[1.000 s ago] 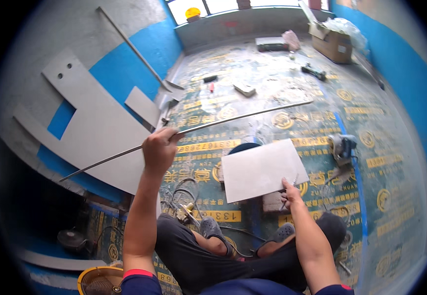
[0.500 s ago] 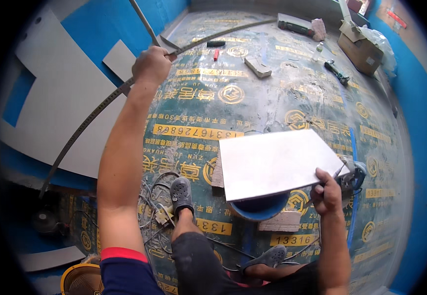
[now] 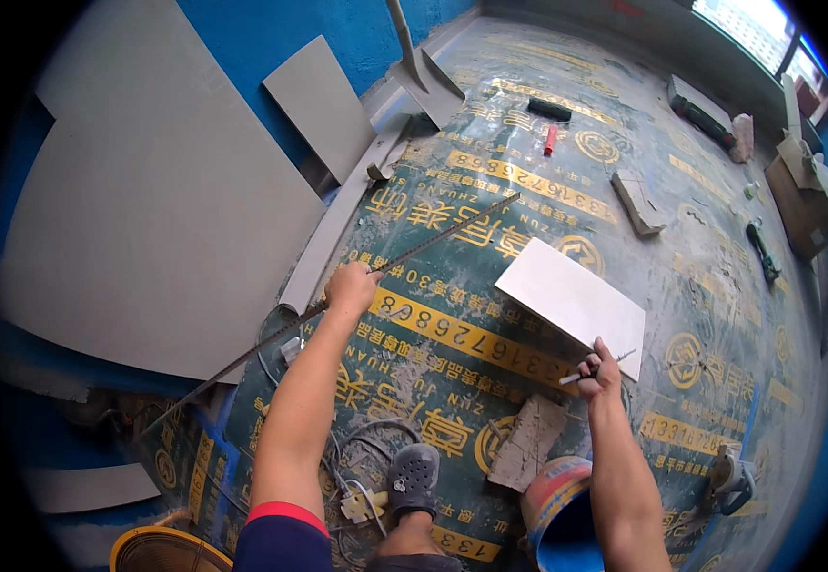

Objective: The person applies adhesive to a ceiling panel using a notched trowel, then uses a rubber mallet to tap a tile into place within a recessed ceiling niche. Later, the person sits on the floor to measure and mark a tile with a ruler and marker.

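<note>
My left hand (image 3: 352, 286) is closed around a long, thin metal ruler (image 3: 443, 235). The ruler slants across the view from the dark lower left to the middle of the floor. My right hand (image 3: 600, 374) grips the near edge of a white rectangular tile (image 3: 576, 296), thumb on top. A pen (image 3: 569, 379) pokes out leftward from between the same fingers. Dark marks show at the tile's right corner. Below the tile are a brick-like block (image 3: 528, 443) and a bucket (image 3: 566, 520) with a blue inside, partly hidden by my right forearm.
Large grey panels (image 3: 166, 200) lean on the blue wall at left, near a shovel (image 3: 428, 86). Tangled cables (image 3: 357, 448) lie by my shoe (image 3: 414, 481). A power tool (image 3: 733, 479) rests at right. Farther off are a block (image 3: 638, 202) and a cardboard box (image 3: 800, 205).
The tile has come off the bucket and moved away from me with my right hand. My left hand has lowered with the ruler, away from the shovel. The view has also shifted.
</note>
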Demonstrator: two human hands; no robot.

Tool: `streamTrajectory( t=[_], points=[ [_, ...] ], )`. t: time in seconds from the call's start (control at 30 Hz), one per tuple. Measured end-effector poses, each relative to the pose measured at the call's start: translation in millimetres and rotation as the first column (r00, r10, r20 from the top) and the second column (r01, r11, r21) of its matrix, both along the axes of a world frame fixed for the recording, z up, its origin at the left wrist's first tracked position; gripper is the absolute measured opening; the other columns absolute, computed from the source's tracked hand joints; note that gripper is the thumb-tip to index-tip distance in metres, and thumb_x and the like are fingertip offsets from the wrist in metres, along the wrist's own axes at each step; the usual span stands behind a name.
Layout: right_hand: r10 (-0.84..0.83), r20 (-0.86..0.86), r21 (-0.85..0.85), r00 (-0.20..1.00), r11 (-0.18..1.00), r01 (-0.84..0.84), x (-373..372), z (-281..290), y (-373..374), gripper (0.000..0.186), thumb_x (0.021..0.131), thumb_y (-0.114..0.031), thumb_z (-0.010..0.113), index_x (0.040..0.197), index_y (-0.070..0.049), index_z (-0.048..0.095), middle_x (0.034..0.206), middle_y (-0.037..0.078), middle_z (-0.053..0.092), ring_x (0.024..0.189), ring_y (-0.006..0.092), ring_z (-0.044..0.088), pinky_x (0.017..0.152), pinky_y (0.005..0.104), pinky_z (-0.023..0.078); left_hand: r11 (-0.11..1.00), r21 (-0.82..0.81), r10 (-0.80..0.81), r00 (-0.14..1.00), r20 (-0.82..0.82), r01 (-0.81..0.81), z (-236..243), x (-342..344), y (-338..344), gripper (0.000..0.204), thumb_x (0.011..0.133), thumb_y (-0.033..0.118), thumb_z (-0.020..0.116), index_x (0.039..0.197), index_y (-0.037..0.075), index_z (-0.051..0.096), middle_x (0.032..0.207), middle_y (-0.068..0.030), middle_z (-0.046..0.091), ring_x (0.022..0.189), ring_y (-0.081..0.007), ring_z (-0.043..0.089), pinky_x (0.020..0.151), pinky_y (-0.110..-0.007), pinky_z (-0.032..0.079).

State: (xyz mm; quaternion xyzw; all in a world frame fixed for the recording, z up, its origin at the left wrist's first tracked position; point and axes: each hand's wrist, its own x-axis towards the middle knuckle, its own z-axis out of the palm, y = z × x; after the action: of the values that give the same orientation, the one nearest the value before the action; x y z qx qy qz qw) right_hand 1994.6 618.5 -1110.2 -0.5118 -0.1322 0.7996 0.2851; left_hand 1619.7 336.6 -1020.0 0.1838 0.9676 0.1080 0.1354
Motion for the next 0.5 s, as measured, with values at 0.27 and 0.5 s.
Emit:
streamTrajectory(
  t=[0.27, 0.5],
  points=[
    [-0.11, 0.118, -0.288, 0.987, 0.947, 0.14, 29, -91, 19, 0.029, 0.091, -0.041, 0.069, 0.086, -0.02, 0.048, 0.053, -0.008, 0.034, 0.045, 0.0055, 0.03, 0.042, 0.0221, 0.021, 0.967, 0.248, 0.101, 0.979, -0.18, -0.054, -7, -172, 50, 0.041, 0.092, 0.043, 0.059, 0.1, 0.003, 0.069, 0.098, -0.0232, 0.069, 0.094, -0.0425, 0.065, 0.082, -0.051, 0.05],
    [0.015, 0.204, -0.518, 0.979, 0.85, 0.095, 50, -54, 47, 0.033, 0.097, -0.037, 0.058, 0.11, -0.007, 0.057, 0.1, 0.007, 0.07, 0.044, 0.0027, 0.034, 0.04, 0.0191, 0.025, 0.936, 0.307, 0.301, 0.842, -0.448, -0.171, 90, -341, 88, 0.039, 0.088, 0.028, 0.065, 0.116, 0.001, 0.059, 0.122, -0.0248, 0.058, 0.11, -0.0404, 0.06, 0.091, -0.048, 0.051]
  ],
)
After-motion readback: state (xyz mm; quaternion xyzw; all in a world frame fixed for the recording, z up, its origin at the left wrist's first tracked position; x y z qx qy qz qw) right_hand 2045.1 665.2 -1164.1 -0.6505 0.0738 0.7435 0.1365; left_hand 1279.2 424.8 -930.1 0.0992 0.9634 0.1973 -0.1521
